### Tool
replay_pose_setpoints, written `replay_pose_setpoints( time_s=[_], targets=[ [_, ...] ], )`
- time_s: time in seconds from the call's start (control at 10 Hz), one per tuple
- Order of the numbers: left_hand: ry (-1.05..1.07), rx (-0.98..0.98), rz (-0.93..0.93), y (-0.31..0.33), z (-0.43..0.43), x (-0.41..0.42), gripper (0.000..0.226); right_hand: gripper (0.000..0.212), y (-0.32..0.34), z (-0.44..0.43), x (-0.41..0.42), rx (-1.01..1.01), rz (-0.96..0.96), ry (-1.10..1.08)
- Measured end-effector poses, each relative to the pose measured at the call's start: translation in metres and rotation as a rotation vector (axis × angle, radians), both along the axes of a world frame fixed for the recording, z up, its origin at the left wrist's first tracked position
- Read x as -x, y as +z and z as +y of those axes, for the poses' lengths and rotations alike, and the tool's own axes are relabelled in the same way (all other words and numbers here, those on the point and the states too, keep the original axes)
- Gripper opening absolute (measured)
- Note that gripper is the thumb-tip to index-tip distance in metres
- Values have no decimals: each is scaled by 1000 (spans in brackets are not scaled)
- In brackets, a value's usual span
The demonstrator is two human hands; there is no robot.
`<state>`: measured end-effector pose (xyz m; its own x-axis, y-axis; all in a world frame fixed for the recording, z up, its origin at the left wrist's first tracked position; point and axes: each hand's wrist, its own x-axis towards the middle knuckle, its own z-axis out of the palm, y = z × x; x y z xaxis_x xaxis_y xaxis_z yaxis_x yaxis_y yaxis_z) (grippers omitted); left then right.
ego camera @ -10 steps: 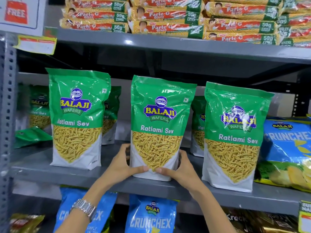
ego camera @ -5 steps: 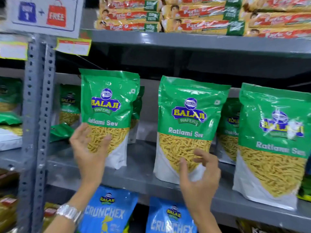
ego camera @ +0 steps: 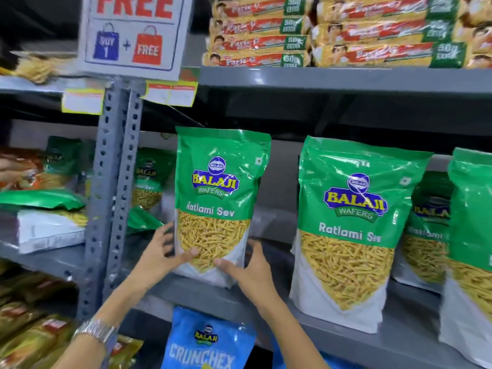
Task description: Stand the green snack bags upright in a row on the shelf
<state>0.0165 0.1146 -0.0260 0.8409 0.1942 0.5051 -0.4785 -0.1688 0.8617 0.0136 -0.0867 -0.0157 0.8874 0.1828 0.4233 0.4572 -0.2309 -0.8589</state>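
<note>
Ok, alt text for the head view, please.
Both hands, left hand and right hand, grip the base of an upright green snack bag on a grey shelf. More green bags stand to its right.

You have one view only, from your head camera: it faces the shelf (ego camera: pixel 346 334) front at close range, looking forward and slightly down, with your left hand (ego camera: pixel 162 255) and right hand (ego camera: pixel 250 270) low in the frame, left of centre.
</note>
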Motion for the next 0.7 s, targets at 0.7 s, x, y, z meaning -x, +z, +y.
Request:
replay_pose_setpoints(
  time_s=[0.7],
  targets=[
    [137,10,-113,-4,-8,12,138,70,-7,-5,9,48,-134,-51]
  ],
)
